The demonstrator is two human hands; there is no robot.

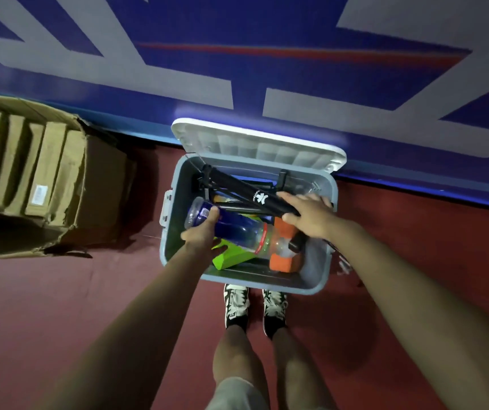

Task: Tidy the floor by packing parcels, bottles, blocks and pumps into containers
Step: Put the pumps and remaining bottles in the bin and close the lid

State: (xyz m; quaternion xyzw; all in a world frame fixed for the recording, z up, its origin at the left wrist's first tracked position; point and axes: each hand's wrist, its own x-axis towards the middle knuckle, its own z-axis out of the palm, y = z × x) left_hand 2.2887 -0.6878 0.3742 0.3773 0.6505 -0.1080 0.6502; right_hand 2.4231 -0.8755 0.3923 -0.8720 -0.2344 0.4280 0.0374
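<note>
A grey plastic bin [317,270] stands on the floor in front of my feet, its white lid [255,143] tipped open at the back. Inside lie a black pump [237,187], a clear bottle with a blue label [237,229], a green block [231,257] and an orange block [284,261]. My left hand [203,232] grips the bottle near its left end. Fingers and thumb of my right hand [308,214] curl round the pump's tube at its right end.
A torn cardboard box [89,184] holding several brown parcels [45,173] stands to the left on the red floor. A blue and grey wall runs right behind the bin. My shoes [255,306] touch the bin's near side.
</note>
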